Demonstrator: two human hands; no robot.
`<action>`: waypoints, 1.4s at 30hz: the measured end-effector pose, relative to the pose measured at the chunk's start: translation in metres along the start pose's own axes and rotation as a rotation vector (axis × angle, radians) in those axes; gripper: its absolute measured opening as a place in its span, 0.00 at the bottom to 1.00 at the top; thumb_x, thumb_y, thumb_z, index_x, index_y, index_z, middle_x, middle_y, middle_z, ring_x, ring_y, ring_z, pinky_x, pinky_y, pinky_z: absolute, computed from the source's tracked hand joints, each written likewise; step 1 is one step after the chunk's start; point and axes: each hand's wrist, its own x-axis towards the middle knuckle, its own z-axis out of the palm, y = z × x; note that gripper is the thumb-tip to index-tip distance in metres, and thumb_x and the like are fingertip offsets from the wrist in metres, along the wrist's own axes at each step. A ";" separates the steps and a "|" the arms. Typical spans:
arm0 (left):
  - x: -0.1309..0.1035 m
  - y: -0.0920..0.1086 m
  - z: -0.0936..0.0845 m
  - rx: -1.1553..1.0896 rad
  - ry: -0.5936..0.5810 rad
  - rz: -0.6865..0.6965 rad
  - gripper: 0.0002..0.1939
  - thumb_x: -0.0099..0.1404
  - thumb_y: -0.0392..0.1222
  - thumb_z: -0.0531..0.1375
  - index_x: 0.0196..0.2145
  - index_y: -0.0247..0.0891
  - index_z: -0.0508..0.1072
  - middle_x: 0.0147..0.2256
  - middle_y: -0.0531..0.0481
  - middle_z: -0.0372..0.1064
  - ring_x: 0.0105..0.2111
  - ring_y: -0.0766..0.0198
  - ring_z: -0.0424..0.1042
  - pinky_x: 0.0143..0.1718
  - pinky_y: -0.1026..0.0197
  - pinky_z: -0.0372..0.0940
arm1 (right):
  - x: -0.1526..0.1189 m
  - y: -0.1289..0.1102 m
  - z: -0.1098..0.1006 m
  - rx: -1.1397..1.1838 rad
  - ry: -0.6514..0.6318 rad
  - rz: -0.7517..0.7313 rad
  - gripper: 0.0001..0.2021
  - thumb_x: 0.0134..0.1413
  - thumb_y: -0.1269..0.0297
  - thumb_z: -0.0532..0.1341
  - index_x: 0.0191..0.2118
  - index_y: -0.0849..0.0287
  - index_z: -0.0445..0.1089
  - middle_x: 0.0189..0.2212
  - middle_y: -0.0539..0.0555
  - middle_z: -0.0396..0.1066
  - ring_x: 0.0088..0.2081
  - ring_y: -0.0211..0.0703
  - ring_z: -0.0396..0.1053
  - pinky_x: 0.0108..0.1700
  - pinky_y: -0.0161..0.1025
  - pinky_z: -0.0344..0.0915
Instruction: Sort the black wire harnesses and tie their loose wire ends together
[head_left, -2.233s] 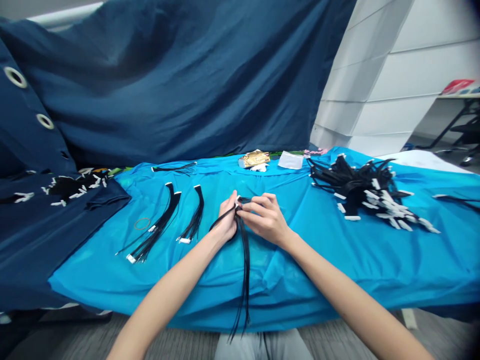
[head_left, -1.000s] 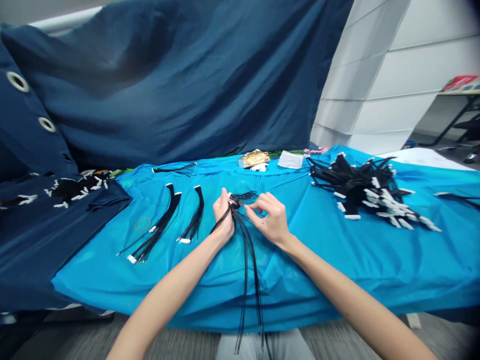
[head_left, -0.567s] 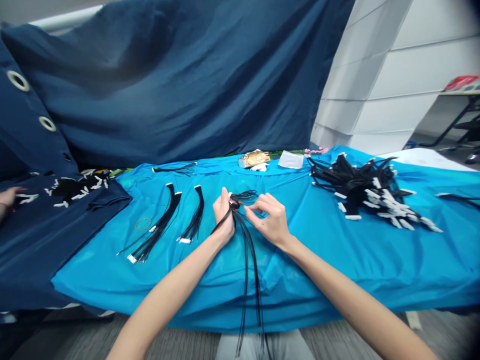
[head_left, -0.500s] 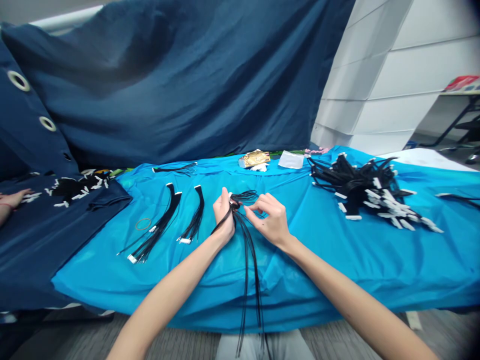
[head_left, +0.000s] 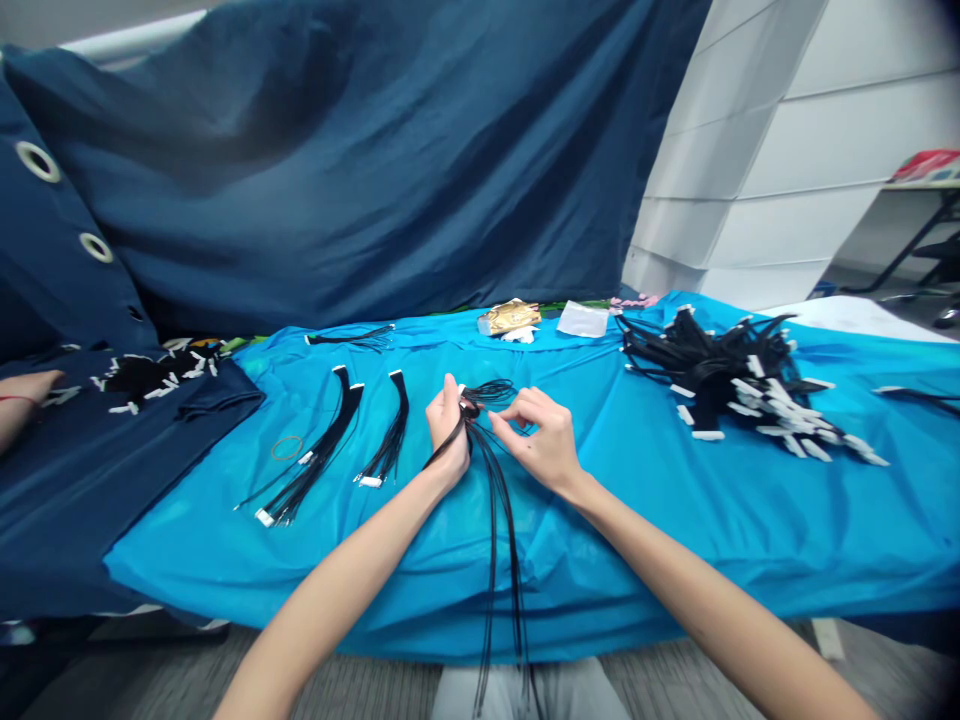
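My left hand [head_left: 448, 432] is closed around a bundle of thin black wires [head_left: 504, 510], its thumb pointing up. The long ends of the bundle hang down over the table's front edge, while shorter strands stick out above the fingers. Just to the right, my right hand [head_left: 538, 432] pinches at the strands with thumb and forefinger; its other fingers are curled. What lies in the pinch looks like a thin wire end, too small to make out clearly. Left of my hands, black wire harnesses [head_left: 394, 425] with white connectors lie on the blue cloth [head_left: 637, 520].
A large heap of black harnesses [head_left: 720, 370] with white connectors lies at the right. A gold tissue pack [head_left: 510, 318] and a white packet [head_left: 583, 320] sit at the back. A rubber band [head_left: 286, 448] lies at left. Another person's hand [head_left: 30, 390] is beside a dark pile [head_left: 146, 378].
The other person's hand at the far left has shifted slightly. My own hands and the wires stay almost exactly where they were.
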 end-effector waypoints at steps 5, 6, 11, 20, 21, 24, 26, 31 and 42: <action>-0.001 0.001 0.000 0.017 0.000 0.015 0.20 0.63 0.49 0.51 0.16 0.38 0.62 0.17 0.52 0.61 0.19 0.67 0.60 0.24 0.64 0.54 | 0.000 0.000 0.001 0.063 -0.017 0.052 0.12 0.50 0.66 0.58 0.19 0.61 0.63 0.17 0.48 0.58 0.23 0.33 0.54 0.28 0.33 0.52; -0.001 0.001 0.000 0.019 0.003 0.016 0.20 0.63 0.49 0.51 0.16 0.37 0.62 0.17 0.52 0.61 0.19 0.67 0.60 0.24 0.64 0.54 | 0.000 0.000 0.002 0.069 -0.023 0.058 0.12 0.50 0.66 0.58 0.19 0.62 0.63 0.17 0.48 0.58 0.23 0.33 0.54 0.28 0.33 0.52; -0.001 0.001 0.001 0.009 0.003 0.001 0.21 0.63 0.48 0.52 0.16 0.37 0.62 0.16 0.52 0.61 0.20 0.67 0.61 0.25 0.64 0.55 | -0.001 -0.001 0.003 0.070 -0.033 0.075 0.12 0.50 0.66 0.58 0.18 0.61 0.63 0.17 0.48 0.58 0.23 0.33 0.54 0.27 0.33 0.52; -0.002 0.002 0.001 -0.011 -0.072 0.006 0.20 0.64 0.44 0.50 0.15 0.37 0.61 0.16 0.53 0.57 0.18 0.69 0.55 0.22 0.65 0.52 | 0.000 -0.002 0.002 0.050 0.016 0.019 0.08 0.52 0.67 0.58 0.24 0.61 0.67 0.21 0.50 0.64 0.25 0.34 0.59 0.30 0.34 0.56; -0.003 0.001 0.001 -0.009 -0.083 0.001 0.20 0.64 0.44 0.51 0.15 0.37 0.60 0.16 0.54 0.56 0.17 0.69 0.55 0.22 0.65 0.52 | -0.001 -0.001 0.002 0.035 0.016 0.000 0.07 0.52 0.67 0.58 0.25 0.60 0.69 0.22 0.50 0.66 0.26 0.34 0.60 0.31 0.34 0.57; -0.003 0.000 0.001 0.002 -0.111 -0.030 0.19 0.63 0.44 0.52 0.16 0.37 0.61 0.16 0.54 0.56 0.17 0.69 0.54 0.21 0.64 0.51 | -0.002 0.000 0.003 -0.016 0.011 -0.033 0.07 0.53 0.66 0.57 0.28 0.59 0.70 0.24 0.51 0.68 0.29 0.36 0.62 0.33 0.35 0.58; -0.004 -0.001 0.001 0.002 -0.127 -0.049 0.19 0.63 0.44 0.52 0.16 0.37 0.62 0.16 0.54 0.56 0.17 0.69 0.54 0.20 0.64 0.51 | -0.003 0.001 0.003 -0.040 0.009 -0.041 0.07 0.54 0.66 0.57 0.28 0.59 0.70 0.24 0.50 0.68 0.29 0.36 0.63 0.33 0.35 0.58; -0.006 0.000 0.002 -0.005 -0.136 -0.067 0.19 0.63 0.43 0.52 0.16 0.37 0.62 0.16 0.53 0.56 0.17 0.69 0.54 0.20 0.64 0.51 | -0.004 0.002 0.003 -0.059 0.015 -0.065 0.08 0.54 0.66 0.57 0.27 0.59 0.70 0.24 0.50 0.68 0.28 0.35 0.62 0.32 0.35 0.58; -0.008 0.003 0.003 0.020 -0.114 -0.109 0.18 0.62 0.44 0.53 0.16 0.37 0.62 0.16 0.52 0.58 0.17 0.68 0.56 0.21 0.63 0.52 | -0.005 0.001 0.003 -0.075 0.010 -0.019 0.10 0.55 0.64 0.56 0.26 0.59 0.70 0.23 0.51 0.66 0.28 0.36 0.62 0.31 0.35 0.58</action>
